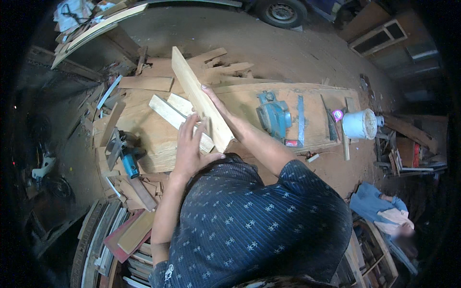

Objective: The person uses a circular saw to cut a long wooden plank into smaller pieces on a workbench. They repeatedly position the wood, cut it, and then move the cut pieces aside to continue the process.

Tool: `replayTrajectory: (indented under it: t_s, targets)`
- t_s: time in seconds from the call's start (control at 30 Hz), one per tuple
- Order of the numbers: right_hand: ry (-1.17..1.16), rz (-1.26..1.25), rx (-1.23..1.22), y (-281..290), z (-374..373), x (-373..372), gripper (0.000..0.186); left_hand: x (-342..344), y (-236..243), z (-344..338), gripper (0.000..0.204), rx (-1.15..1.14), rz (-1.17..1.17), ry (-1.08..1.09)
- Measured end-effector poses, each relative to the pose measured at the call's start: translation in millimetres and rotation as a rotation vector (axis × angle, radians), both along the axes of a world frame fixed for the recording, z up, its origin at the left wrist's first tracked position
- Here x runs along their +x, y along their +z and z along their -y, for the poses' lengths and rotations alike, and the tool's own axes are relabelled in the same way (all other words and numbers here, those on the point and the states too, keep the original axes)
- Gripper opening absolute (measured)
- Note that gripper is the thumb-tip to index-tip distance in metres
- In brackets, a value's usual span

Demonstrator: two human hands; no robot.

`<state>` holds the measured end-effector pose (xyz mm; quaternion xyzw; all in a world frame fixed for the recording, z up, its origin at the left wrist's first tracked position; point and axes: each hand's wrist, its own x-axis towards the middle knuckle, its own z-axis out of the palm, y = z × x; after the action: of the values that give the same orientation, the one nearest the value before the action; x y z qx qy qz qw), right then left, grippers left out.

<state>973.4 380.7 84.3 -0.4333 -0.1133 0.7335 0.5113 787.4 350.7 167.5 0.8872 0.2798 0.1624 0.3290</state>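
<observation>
A pale wooden board [199, 98] slants up over the workbench, its near end close to my body. My right hand [220, 106] is closed around the board's right edge, with the thumb showing on top. On the board's left, near its lower end, my left hand [189, 146] has its fingers stretched and spread; they seem to rest lightly against the wood. Beneath the board, two light wooden strips [165, 111] lie on the bench, partly hidden by the board and my left hand.
A blue electric planer [273, 115] and a metal strip [300, 120] lie on the workbench [230, 93] at right, near a white bucket [359, 125]. A circular saw [127, 153] sits left. Wood offcuts [144, 192] pile around. Another person [379, 206] is at lower right.
</observation>
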Motion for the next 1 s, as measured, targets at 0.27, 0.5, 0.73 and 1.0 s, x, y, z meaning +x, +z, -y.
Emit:
replayTrajectory:
  t_s: [0.27, 0.5, 0.73, 1.0]
  targets:
    - [-0.175, 0.316, 0.095, 51, 3, -61, 0.081, -7, 29, 19, 0.085, -0.038, 0.26, 0.233]
    - [0.194, 1.571, 0.525, 51, 27, -14, 0.088, -125, 49, 3, 0.041, -0.699, 0.839, 0.878]
    - [0.677, 1.699, 1.077, 55, 13, 32, 0.099, -252, 44, 12, 0.055, -1.006, 0.95, 0.912]
    - [0.701, 1.581, 1.081, 67, -49, 0, 0.08, -298, -36, -9, 0.065, -0.935, 1.197, 1.393]
